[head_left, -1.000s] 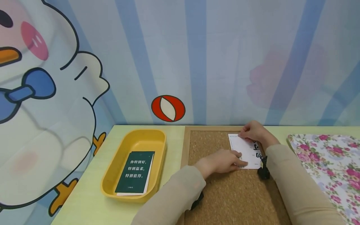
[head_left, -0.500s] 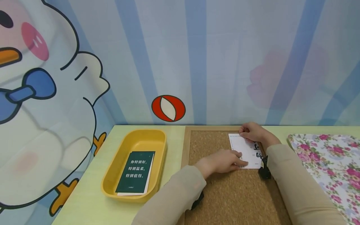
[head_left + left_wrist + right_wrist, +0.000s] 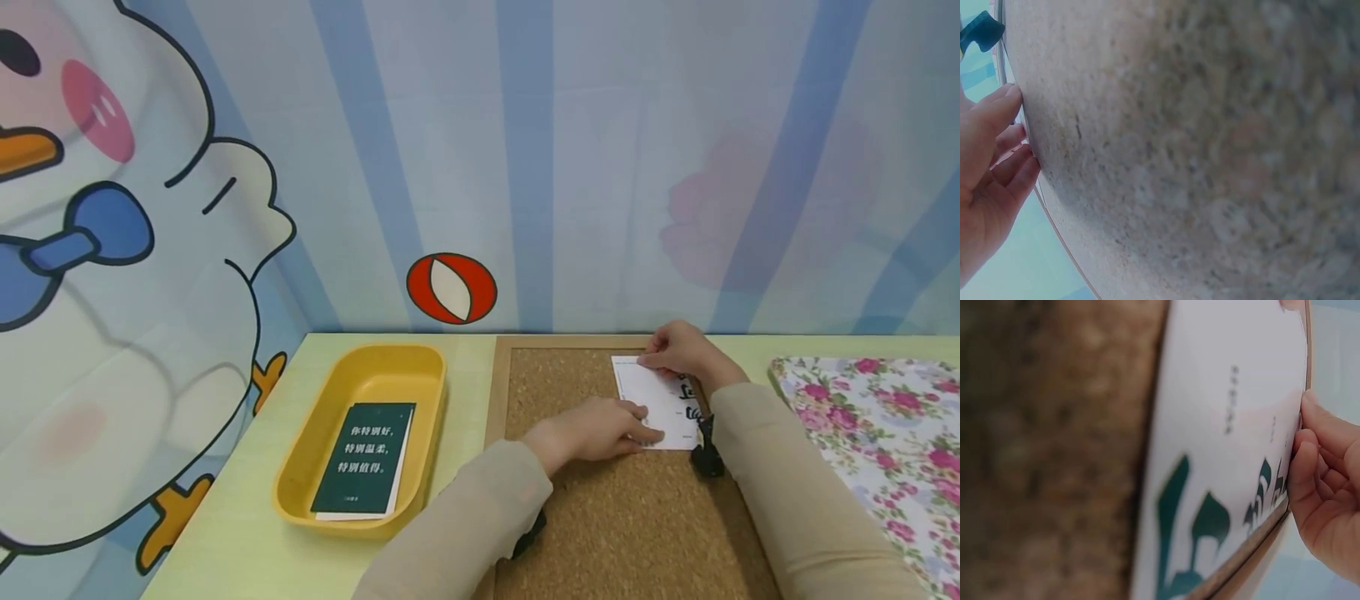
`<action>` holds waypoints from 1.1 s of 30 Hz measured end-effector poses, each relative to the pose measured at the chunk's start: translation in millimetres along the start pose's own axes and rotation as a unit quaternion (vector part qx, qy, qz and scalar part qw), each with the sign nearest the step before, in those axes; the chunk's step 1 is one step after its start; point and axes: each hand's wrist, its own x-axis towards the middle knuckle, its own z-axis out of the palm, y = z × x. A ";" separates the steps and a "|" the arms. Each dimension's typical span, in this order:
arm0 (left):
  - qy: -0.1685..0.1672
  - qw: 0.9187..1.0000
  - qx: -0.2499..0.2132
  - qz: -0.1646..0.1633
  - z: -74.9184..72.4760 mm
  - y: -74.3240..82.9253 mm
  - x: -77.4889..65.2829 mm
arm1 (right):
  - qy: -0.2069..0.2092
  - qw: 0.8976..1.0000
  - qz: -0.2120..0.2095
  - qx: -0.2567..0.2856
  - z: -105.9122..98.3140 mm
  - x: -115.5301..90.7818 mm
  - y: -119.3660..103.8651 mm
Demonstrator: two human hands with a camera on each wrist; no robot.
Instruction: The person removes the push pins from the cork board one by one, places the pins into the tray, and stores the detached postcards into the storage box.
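Observation:
A white card (image 3: 645, 392) with dark green characters lies on the cork board (image 3: 600, 517), near its far right corner. My left hand (image 3: 596, 429) rests its nearly straight fingers on the card's near left part; in the left wrist view, the left fingertips (image 3: 1013, 94) touch down at the board's surface. At the card's far edge is my right hand (image 3: 678, 350), thumb and forefinger brought together. In the right wrist view, the right hand (image 3: 1335, 481) pinches a tiny pin-like thing against the card, mostly hidden by the fingertips. Its other fingers are curled.
Left of the board stands a yellow tray (image 3: 435, 417) holding a dark green card (image 3: 363, 458) with white writing, on top of a white-edged one. A flower-patterned tray (image 3: 885, 450) lies at the right. A cartoon-printed backdrop (image 3: 600, 167) rises behind the table.
My right hand shifts only slightly at the card's far edge, dipping and then rising a little. The left hand keeps its place on the card. The head view drifts slightly.

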 end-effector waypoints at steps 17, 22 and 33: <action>0.002 1.000 0.002 0.001 0.5 0.2 0.2 | -0.039 0.998 -0.055 -0.006 -5.6 -4.2 -2.0; -0.003 1.000 -0.012 -0.002 0.9 -0.3 0.0 | -0.024 1.000 -0.002 0.011 -7.5 -4.7 -3.3; -0.008 1.000 -0.014 0.008 0.1 -1.1 0.6 | -0.009 0.995 -0.057 -0.079 -2.3 -2.3 -8.8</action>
